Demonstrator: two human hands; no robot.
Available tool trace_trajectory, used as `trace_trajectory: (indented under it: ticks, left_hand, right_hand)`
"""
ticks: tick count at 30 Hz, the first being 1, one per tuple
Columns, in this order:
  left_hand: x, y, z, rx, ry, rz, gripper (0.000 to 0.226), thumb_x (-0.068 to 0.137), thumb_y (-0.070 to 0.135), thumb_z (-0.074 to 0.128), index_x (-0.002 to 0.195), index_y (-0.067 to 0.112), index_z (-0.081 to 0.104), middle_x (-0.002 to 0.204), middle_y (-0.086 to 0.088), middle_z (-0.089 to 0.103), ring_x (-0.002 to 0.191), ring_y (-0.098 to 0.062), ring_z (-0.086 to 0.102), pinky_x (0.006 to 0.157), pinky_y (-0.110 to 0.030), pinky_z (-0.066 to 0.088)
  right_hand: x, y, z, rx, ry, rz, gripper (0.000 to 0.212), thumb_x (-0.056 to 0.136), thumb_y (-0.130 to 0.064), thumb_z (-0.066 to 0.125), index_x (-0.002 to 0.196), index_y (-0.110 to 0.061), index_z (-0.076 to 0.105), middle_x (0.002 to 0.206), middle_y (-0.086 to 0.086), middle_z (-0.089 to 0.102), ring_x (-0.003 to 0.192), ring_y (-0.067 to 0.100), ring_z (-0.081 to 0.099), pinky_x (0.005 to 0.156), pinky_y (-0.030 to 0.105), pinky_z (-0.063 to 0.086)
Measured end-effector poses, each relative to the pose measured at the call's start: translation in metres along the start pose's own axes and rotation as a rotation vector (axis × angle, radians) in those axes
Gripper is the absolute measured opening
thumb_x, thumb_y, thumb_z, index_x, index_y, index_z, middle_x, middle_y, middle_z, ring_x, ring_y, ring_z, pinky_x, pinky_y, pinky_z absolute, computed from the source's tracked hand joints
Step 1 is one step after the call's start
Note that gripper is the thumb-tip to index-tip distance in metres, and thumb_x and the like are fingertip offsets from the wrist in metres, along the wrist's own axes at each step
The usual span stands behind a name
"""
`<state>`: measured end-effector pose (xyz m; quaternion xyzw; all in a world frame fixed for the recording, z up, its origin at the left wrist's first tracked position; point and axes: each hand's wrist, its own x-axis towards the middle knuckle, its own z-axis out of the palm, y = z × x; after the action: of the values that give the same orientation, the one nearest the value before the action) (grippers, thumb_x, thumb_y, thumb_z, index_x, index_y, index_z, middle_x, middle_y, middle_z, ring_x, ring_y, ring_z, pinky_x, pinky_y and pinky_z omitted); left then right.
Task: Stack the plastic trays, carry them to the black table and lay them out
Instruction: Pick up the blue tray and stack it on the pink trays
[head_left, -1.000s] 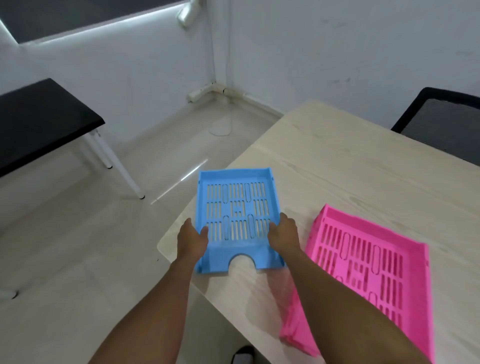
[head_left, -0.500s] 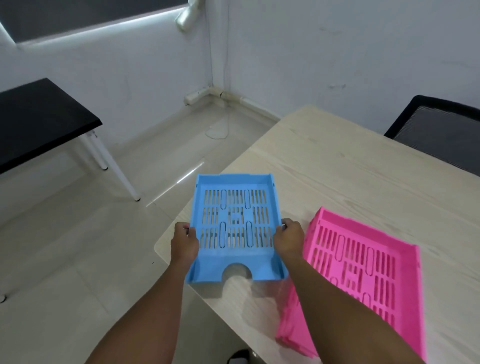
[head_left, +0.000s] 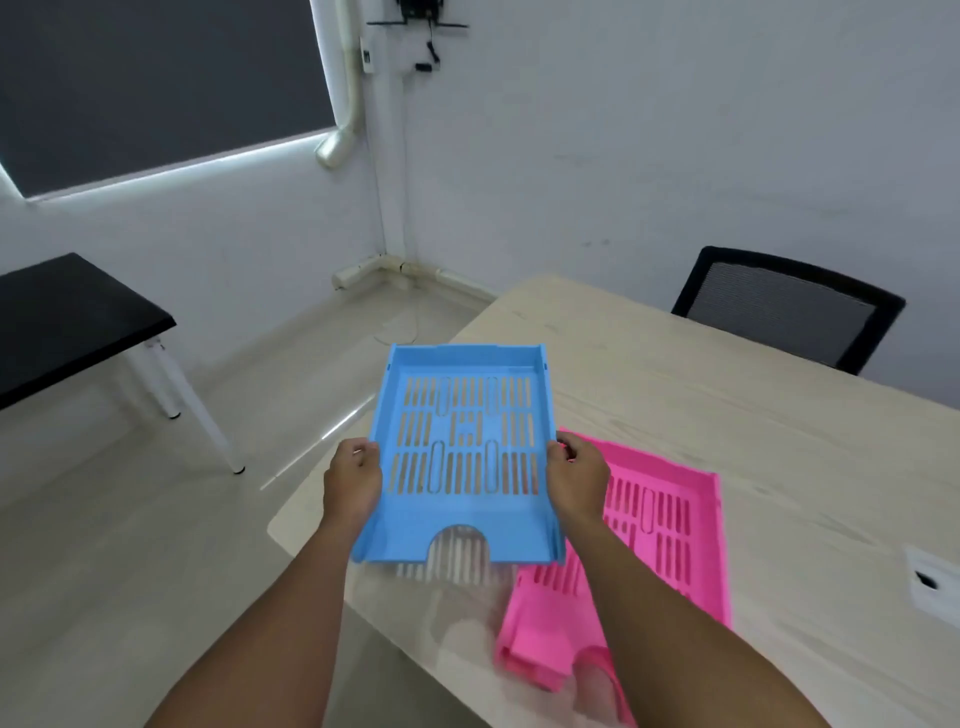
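Observation:
A blue slotted plastic tray (head_left: 462, 457) hangs in the air above the corner of the pale wooden table (head_left: 701, 395). My left hand (head_left: 352, 480) grips its left rim and my right hand (head_left: 577, 477) grips its right rim. To its right a pink slotted tray (head_left: 670, 525) lies flat on the table, with its near end partly hidden behind my right forearm. The black table (head_left: 67, 322) stands on white legs at the far left, across open floor.
A black mesh chair (head_left: 784, 306) stands behind the wooden table at the right. A small white cable port (head_left: 932, 582) sits in the tabletop at the right edge. Pale tiled floor (head_left: 130, 545) lies between the two tables. White walls close the corner behind.
Both hands have lifted the blue tray off the wooden table and brought it up and toward the pink tray. The camera view has tilted upward.

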<state>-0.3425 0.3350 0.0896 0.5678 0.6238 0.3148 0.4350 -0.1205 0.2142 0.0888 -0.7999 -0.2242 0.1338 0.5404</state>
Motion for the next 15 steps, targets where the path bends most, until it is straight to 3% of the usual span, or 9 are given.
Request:
trace_trajectory:
  ticks: [5,8,9,12,15]
  left_hand:
    - [-0.034,0.022,0.040,0.066,-0.200,0.119,0.020,0.095,0.010,0.051,0.113,0.013,0.059,0.110,-0.004,0.070,0.089,-0.022,0.064,0.074,-0.030,0.045]
    - [-0.063,0.032,0.068,0.073,-0.283,0.175,0.017,0.095,0.009,0.052,0.108,0.014,0.060,0.109,-0.007,0.071,0.087,-0.021,0.065,0.069,-0.028,0.046]
    - [-0.072,0.033,0.076,0.074,-0.302,0.190,0.016,0.095,0.008,0.052,0.108,0.013,0.060,0.109,-0.007,0.071,0.087,-0.021,0.065,0.069,-0.028,0.046]
    - [-0.101,0.032,0.097,0.083,-0.345,0.202,0.019,0.096,0.008,0.051,0.112,0.009,0.061,0.109,-0.008,0.071,0.087,-0.020,0.064,0.072,-0.027,0.046]
    - [-0.126,0.028,0.112,0.103,-0.387,0.208,0.019,0.098,0.010,0.049,0.113,0.009,0.060,0.105,-0.005,0.069,0.075,-0.012,0.064,0.059,-0.023,0.046]
  right_hand:
    - [-0.007,0.020,-0.080,0.085,0.116,0.072,0.016,0.088,-0.006,0.063,0.095,-0.005,0.077,0.074,0.007,0.066,0.067,0.019,0.057,0.066,0.030,0.048]
    - [-0.013,0.039,-0.128,0.083,0.154,0.114,0.011,0.089,-0.010,0.065,0.093,-0.007,0.075,0.075,0.009,0.067,0.059,0.013,0.056,0.052,0.013,0.044]
    - [-0.015,0.046,-0.142,0.076,0.168,0.129,0.012,0.088,-0.012,0.066,0.093,-0.006,0.075,0.077,0.011,0.069,0.061,0.013,0.057,0.051,0.011,0.044]
    - [-0.024,0.061,-0.176,0.087,0.204,0.184,0.012,0.089,-0.015,0.066,0.092,-0.008,0.076,0.084,0.013,0.074,0.065,0.016,0.062,0.059,0.023,0.049]
    - [-0.037,0.076,-0.199,0.107,0.232,0.232,0.012,0.091,-0.016,0.064,0.094,-0.012,0.074,0.085,0.008,0.075,0.068,0.017,0.069,0.064,0.029,0.055]
